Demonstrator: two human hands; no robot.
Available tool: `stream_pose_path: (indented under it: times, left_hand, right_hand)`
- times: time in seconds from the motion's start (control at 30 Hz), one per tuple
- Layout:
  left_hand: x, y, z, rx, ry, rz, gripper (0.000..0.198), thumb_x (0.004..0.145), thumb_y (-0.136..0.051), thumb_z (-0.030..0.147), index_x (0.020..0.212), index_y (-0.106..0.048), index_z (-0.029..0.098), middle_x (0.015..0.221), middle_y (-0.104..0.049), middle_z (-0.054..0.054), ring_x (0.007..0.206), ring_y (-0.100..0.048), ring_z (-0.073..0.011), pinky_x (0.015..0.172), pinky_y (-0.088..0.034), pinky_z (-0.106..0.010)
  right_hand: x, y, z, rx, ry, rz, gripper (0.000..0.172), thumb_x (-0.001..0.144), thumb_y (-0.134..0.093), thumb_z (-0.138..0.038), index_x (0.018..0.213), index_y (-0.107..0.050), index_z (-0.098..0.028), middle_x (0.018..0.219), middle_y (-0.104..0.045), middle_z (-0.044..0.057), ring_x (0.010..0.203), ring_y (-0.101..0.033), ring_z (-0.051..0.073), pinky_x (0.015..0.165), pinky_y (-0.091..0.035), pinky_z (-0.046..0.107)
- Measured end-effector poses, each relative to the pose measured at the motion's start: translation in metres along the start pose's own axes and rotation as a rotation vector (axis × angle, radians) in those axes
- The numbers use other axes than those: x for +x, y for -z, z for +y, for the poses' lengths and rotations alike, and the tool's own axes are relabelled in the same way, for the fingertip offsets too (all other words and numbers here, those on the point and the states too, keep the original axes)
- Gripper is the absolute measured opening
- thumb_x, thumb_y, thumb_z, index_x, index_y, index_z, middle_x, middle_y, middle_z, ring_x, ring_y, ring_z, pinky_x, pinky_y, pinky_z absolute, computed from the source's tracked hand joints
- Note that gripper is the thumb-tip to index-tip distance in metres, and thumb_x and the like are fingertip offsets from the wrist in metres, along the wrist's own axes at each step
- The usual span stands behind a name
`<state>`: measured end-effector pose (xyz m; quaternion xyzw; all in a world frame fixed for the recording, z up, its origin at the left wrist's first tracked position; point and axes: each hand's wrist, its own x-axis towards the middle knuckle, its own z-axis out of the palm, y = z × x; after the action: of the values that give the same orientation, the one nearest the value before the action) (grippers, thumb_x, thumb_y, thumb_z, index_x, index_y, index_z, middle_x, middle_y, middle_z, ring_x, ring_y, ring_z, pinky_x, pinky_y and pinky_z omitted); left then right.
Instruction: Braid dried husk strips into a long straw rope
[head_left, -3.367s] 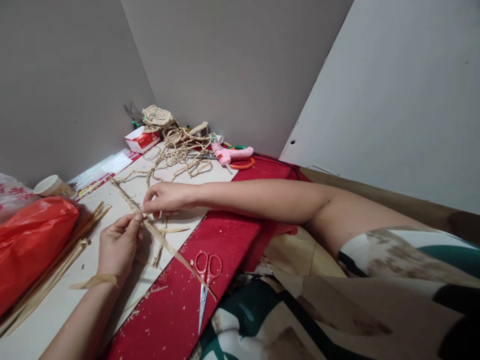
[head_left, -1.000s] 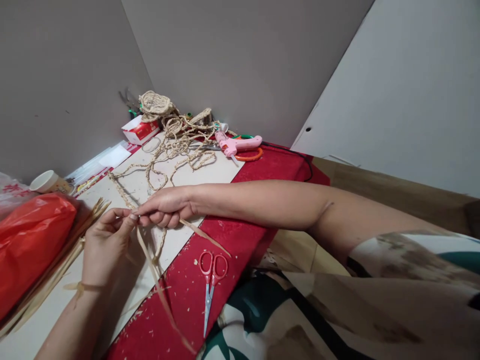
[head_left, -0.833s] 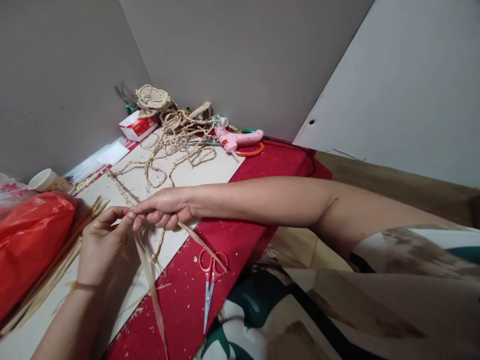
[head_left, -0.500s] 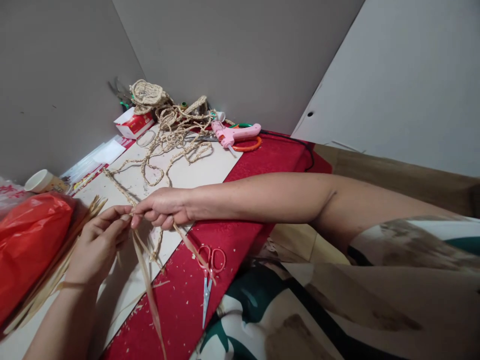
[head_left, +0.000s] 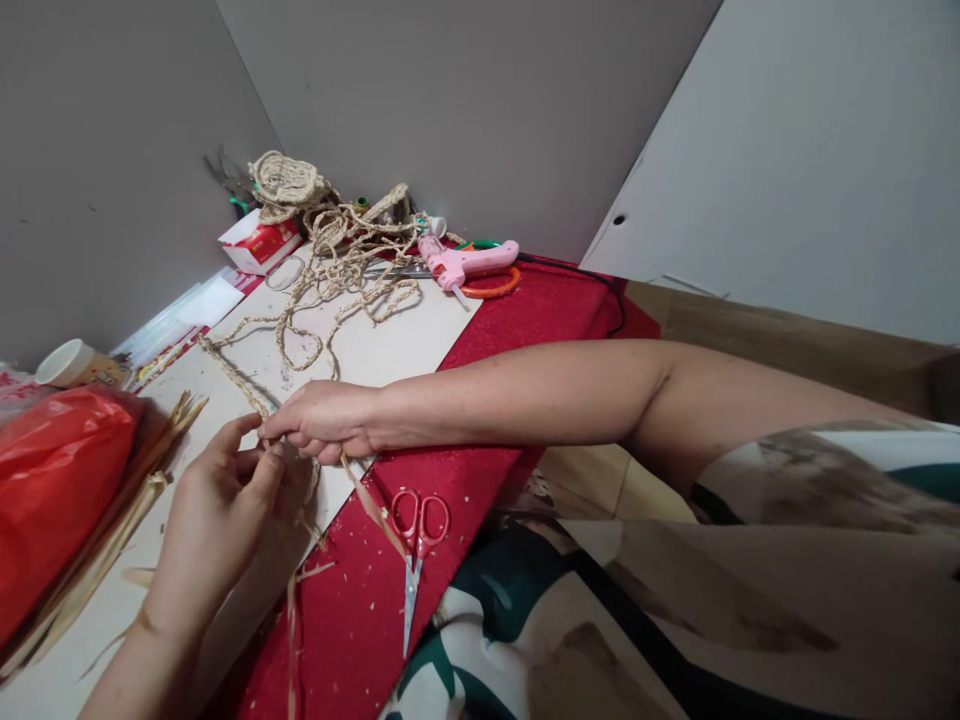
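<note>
My left hand point(head_left: 225, 495) and my right hand point(head_left: 319, 422) meet over a white board point(head_left: 390, 350), both pinching the end of a long straw braid point(head_left: 225, 362) that runs away to the upper left. Loose flat straw strips point(head_left: 367, 505) hang from the pinch point; one trails down past my left wrist, another slants toward the red-handled scissors point(head_left: 414, 540). My right forearm reaches in from the right across the red cloth point(head_left: 480, 470).
A tangle of braided straw cord point(head_left: 337, 270) and a coiled straw piece lie at the back corner with a pink glue gun point(head_left: 465, 262) and a red-white box point(head_left: 255, 245). A red plastic bag point(head_left: 52, 480), raw straw bundle point(head_left: 127, 500) and paper cup point(head_left: 67, 362) sit left.
The view drifted up and left. My left hand rose closer to the right, its fingers curling round the strips. The loose strip swung from pointing right to hanging downward.
</note>
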<state>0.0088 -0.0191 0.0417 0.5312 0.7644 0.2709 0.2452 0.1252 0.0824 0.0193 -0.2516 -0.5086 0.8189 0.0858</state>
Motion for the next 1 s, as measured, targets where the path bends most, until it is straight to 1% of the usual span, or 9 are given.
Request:
stream_pose_path:
  times: [0.1,0.23,0.3,0.37,0.47,0.57,0.7,0.83,1.0]
  left_hand:
    - [0.001,0.008,0.002,0.01,0.021,-0.066,0.066,0.071,-0.064,0.052,0.124,-0.052,0.016,0.054,-0.061,0.001,0.046,-0.052,-0.0142,0.043,-0.039,-0.023]
    - [0.012,0.019,-0.001,-0.098,0.04,0.208,0.042,0.069,-0.068,0.046,0.097,-0.068,0.016,0.067,-0.064,-0.001,0.055,-0.054,-0.0116,0.053,-0.045,-0.022]
    - [0.019,0.018,-0.003,-0.272,0.073,0.269,0.032,0.067,-0.069,0.038,0.092,-0.068,0.017,0.077,-0.066,-0.001,0.062,-0.057,-0.0103,0.06,-0.047,-0.02]
    - [0.024,0.013,-0.006,-0.495,0.155,0.151,0.033,0.064,-0.071,0.03,0.093,-0.066,0.017,0.08,-0.066,-0.002,0.066,-0.059,-0.0108,0.062,-0.049,-0.02]
    - [0.025,0.006,-0.009,-0.694,0.253,-0.083,0.023,0.065,-0.07,0.029,0.083,-0.063,0.016,0.065,-0.061,0.0,0.057,-0.057,-0.0119,0.054,-0.048,-0.022]
    - [0.023,0.004,-0.011,-0.714,0.325,-0.202,0.023,0.073,-0.064,0.035,0.066,-0.056,0.015,0.053,-0.047,0.003,0.042,-0.04,-0.0068,0.038,-0.035,-0.016]
    - [0.023,0.006,-0.015,-0.658,0.331,-0.211,0.025,0.074,-0.066,0.037,0.067,-0.056,0.015,0.051,-0.029,0.008,0.038,-0.02,-0.002,0.033,-0.015,-0.011]
    - [0.024,0.007,-0.018,-0.574,0.297,-0.202,0.026,0.072,-0.068,0.039,0.072,-0.059,0.015,0.05,-0.024,0.01,0.039,-0.019,-0.0022,0.035,-0.015,-0.011]
    - [0.024,0.005,-0.02,-0.54,0.296,-0.224,0.032,0.069,-0.07,0.045,0.073,-0.06,0.014,0.049,-0.026,0.009,0.039,-0.02,-0.0026,0.036,-0.014,-0.013]
  right_hand:
    - [0.005,0.003,0.001,0.032,0.024,-0.044,0.021,0.078,-0.053,-0.017,0.064,-0.037,-0.016,0.046,-0.029,-0.01,0.034,-0.021,0.001,0.031,-0.016,0.013]
    - [0.007,0.005,-0.001,0.098,0.004,-0.166,0.015,0.084,-0.046,-0.015,0.069,-0.046,-0.012,0.044,-0.022,-0.012,0.033,-0.014,0.001,0.03,-0.012,0.011]
    - [0.006,0.006,-0.003,0.114,-0.017,-0.209,0.017,0.087,-0.042,-0.014,0.072,-0.05,-0.011,0.043,-0.02,-0.012,0.032,-0.012,0.001,0.03,-0.011,0.01]
    - [0.005,0.008,-0.006,0.112,-0.034,-0.219,0.017,0.088,-0.042,-0.014,0.073,-0.051,-0.011,0.043,-0.02,-0.012,0.032,-0.012,0.001,0.029,-0.011,0.009]
    - [0.004,0.01,-0.008,0.077,-0.063,-0.235,0.019,0.088,-0.041,-0.013,0.072,-0.05,-0.011,0.042,-0.019,-0.012,0.031,-0.011,0.001,0.029,-0.011,0.009]
    - [0.005,0.012,-0.01,0.013,-0.077,-0.267,0.02,0.088,-0.041,-0.013,0.073,-0.052,-0.009,0.042,-0.019,-0.012,0.032,-0.012,0.001,0.03,-0.011,0.01]
    - [0.007,0.017,-0.01,-0.166,-0.049,-0.27,0.017,0.085,-0.042,-0.013,0.071,-0.051,-0.01,0.041,-0.023,-0.012,0.032,-0.014,0.001,0.032,-0.012,0.011]
    - [0.005,0.024,-0.011,-0.479,0.099,-0.23,0.015,0.081,-0.048,-0.014,0.066,-0.049,-0.013,0.037,-0.026,-0.01,0.032,-0.019,0.003,0.034,-0.013,0.017]
    - [0.004,0.027,-0.013,-0.873,0.289,-0.153,0.017,0.081,-0.047,-0.016,0.072,-0.06,-0.01,0.043,-0.037,-0.006,0.039,-0.028,0.005,0.041,-0.019,0.02]
